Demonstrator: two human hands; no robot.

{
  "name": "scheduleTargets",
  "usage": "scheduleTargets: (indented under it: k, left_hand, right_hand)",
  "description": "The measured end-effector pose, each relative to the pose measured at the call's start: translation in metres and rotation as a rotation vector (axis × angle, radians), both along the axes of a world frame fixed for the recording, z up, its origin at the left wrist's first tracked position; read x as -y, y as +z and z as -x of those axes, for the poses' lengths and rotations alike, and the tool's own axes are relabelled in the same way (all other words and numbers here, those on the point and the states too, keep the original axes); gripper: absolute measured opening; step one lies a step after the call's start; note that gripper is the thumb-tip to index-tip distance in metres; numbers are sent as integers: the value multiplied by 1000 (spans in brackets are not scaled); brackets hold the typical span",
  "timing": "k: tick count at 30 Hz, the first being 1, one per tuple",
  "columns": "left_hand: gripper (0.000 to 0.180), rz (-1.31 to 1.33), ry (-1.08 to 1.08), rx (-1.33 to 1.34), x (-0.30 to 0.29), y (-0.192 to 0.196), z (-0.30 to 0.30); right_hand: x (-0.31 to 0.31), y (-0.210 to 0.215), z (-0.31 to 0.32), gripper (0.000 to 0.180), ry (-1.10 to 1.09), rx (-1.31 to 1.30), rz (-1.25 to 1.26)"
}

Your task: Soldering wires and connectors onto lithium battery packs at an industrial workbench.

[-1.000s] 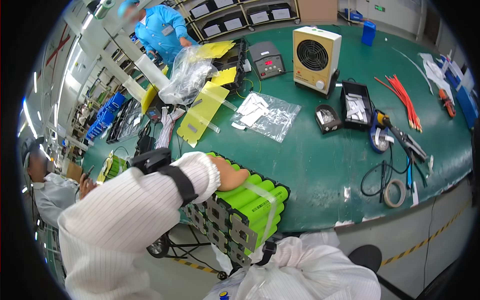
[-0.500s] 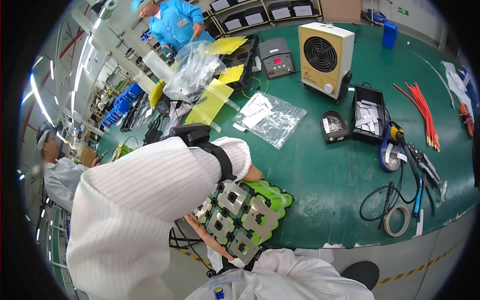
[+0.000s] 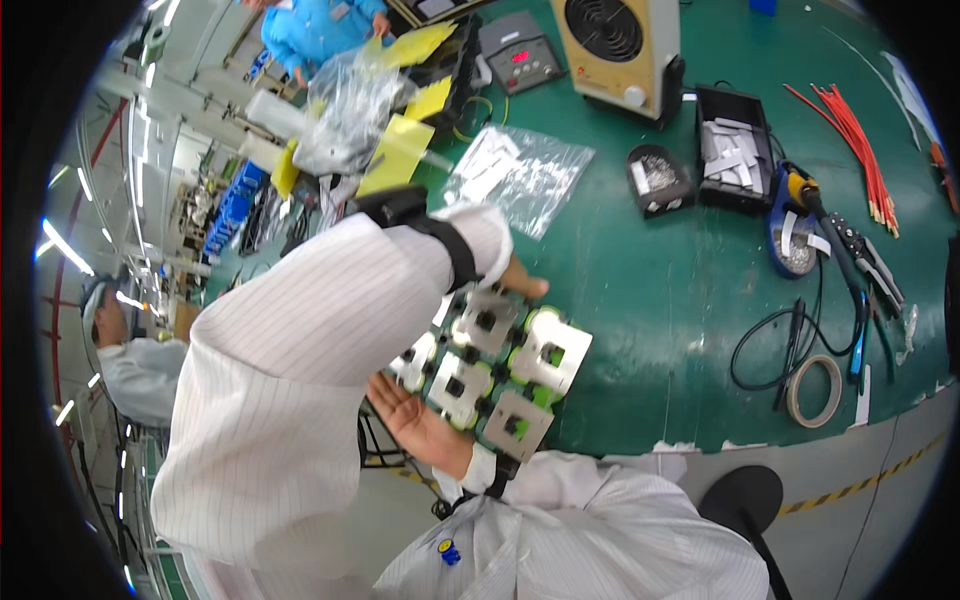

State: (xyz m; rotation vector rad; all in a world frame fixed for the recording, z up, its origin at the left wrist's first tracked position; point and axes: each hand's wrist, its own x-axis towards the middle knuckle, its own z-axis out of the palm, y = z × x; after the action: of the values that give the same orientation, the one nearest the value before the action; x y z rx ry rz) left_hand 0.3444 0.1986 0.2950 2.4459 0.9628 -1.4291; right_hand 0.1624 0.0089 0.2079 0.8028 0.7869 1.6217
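Note:
A battery pack (image 3: 461,388) of green cylindrical cells in dark holders, topped with square metal plates, is tilted at the table's near edge, its plated face toward me. My left arm crosses from the left in a striped white sleeve. At the pack's far side, my left hand (image 3: 522,279) grips it, most of its fingers hidden by the cuff and pack. My right hand (image 3: 425,428) lies palm up along the pack's near left side. Its fingers are stretched out toward the left, and the pack overlaps the palm's edge. Its thumb is hidden.
On the green table (image 3: 640,330) lie a bag of white strips (image 3: 520,175), a black box of strips (image 3: 735,150), a small tray of metal bits (image 3: 660,178), a soldering iron (image 3: 815,205), a tape roll (image 3: 814,391) and red wires (image 3: 855,150). A fan unit (image 3: 620,55) stands farther back.
The pack has turned its plated face more toward me, hiding its green cell sides. My right hand's palm now shows, fingers spread. The whole view has tipped downward.

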Motion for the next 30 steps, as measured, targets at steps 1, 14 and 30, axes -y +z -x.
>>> scheduleTargets:
  k: [1,14,30]
  left_hand:
    - [83,-33,-3,56,7,7,-8]
    - [59,-287,140,1233,55,194,137]
    - [103,-496,812,1699,143,-70,243]
  right_hand:
    - [-7,1,-13,32,-15,74,20]
    - [106,16,-77,24,257,1546,-307]
    - [53,28,-300,30,-573,2787,325]
